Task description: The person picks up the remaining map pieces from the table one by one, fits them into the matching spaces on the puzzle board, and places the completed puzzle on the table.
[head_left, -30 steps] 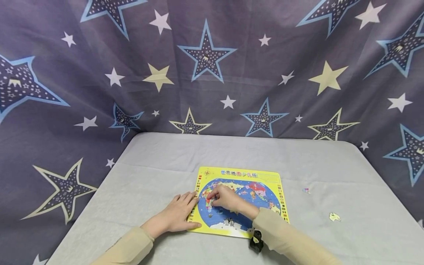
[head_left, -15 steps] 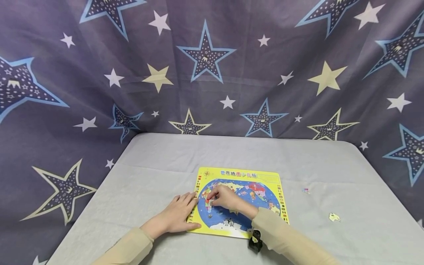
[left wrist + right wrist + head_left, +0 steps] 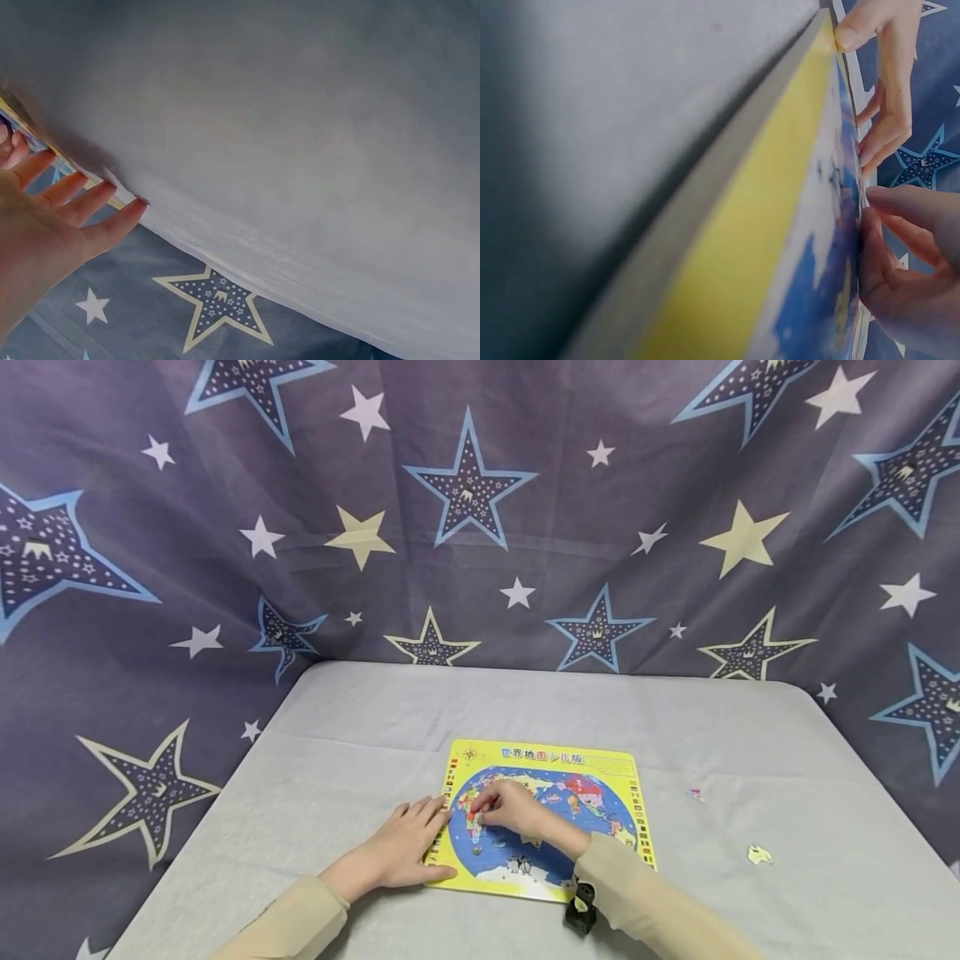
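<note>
A yellow-bordered world map puzzle board with a blue oval lies flat on the table. My left hand rests along its left edge, fingers spread and thumb on the near border. Over the left part of the map, my right hand pinches a small puzzle piece down at the board, mostly hidden by the fingertips. In the right wrist view the right thumb and forefinger meet close over the map surface, facing the left hand across the board.
Two loose puzzle pieces lie on the grey-covered table right of the board: a small pinkish-blue piece and a pale yellow piece. A small black object sits by the right cuff. A star-patterned curtain stands behind.
Both hands keep their places on the board; the right fingertips shift only very slightly over the same spot.
</note>
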`<action>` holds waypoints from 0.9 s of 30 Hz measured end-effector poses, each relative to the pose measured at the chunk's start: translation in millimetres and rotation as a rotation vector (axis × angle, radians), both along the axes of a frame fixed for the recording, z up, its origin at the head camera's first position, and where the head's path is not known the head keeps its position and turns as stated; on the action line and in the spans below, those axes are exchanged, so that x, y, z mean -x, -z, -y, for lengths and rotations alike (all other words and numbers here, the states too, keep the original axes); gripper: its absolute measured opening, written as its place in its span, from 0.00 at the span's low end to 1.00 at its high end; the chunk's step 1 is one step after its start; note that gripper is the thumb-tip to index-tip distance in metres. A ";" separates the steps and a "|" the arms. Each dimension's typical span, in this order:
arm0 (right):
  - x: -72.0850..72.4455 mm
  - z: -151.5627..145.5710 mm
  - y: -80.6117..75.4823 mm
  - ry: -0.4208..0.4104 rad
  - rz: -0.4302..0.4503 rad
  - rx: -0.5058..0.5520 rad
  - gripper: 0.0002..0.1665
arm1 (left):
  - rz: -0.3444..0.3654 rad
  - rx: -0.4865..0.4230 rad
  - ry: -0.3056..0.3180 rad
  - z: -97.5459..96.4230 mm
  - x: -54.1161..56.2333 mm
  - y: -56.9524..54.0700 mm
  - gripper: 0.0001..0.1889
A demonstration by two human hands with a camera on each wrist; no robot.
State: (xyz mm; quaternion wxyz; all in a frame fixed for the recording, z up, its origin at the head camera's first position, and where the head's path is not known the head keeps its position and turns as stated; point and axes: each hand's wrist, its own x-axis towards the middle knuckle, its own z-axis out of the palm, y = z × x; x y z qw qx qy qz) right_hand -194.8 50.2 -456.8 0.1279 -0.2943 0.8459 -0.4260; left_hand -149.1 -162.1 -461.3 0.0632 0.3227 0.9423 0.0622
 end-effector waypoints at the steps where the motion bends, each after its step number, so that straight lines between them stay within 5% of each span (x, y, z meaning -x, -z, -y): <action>1: -0.2 -0.9 -0.7 -0.005 0.004 0.011 0.06 | 0.005 0.003 -0.002 -0.1 0.0 -0.3 0.46; 13: -5.9 -12.1 -11.5 -0.059 0.066 0.091 0.10 | 0.025 0.004 -0.017 -0.5 -0.6 -1.4 0.45; 27: -6.3 -30.7 -12.8 -0.019 0.027 0.031 0.13 | 0.012 -0.004 -0.017 -0.1 -0.5 -0.1 0.45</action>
